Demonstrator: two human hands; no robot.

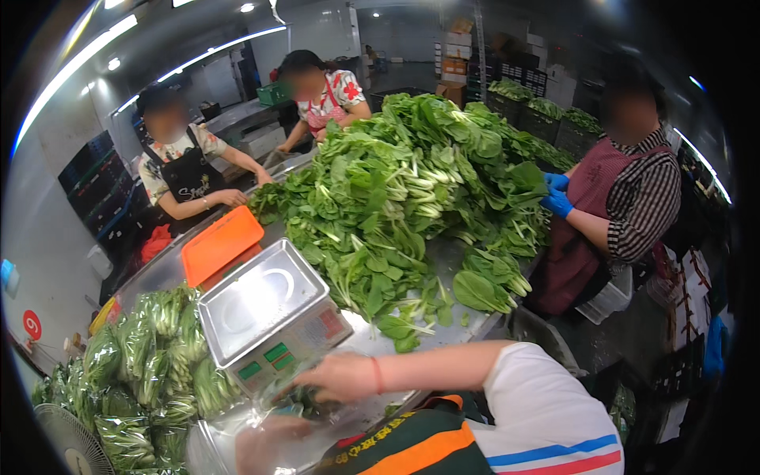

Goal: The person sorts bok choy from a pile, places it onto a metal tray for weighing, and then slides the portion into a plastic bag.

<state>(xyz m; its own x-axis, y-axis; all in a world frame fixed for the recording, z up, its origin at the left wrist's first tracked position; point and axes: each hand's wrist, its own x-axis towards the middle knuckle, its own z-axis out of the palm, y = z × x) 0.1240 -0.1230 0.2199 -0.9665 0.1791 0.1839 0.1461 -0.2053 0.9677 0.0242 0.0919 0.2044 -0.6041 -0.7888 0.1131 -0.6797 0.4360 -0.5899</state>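
Observation:
A clear plastic bag of leafy greens (pixel 300 396), blurred by motion, is low in front of the scale. My right hand (pixel 341 377), with a red band at the wrist, grips it from above. On the bag's near side is my left hand (pixel 267 440), too blurred to show whether its fingers close on the plastic. Just beyond both hands stands a weighing scale (pixel 264 303) with a bare metal pan and green displays. Packed bags of greens (pixel 160 356) are heaped to the left of the scale. Loose leafy greens (pixel 404 196) form a large pile behind it.
An orange plastic tray (pixel 222 244) sits behind the scale on the metal table (pixel 445 261). A fan (pixel 68 442) is at the lower left. One person in blue gloves (pixel 557 196) handles greens at the right; two other people work across the table.

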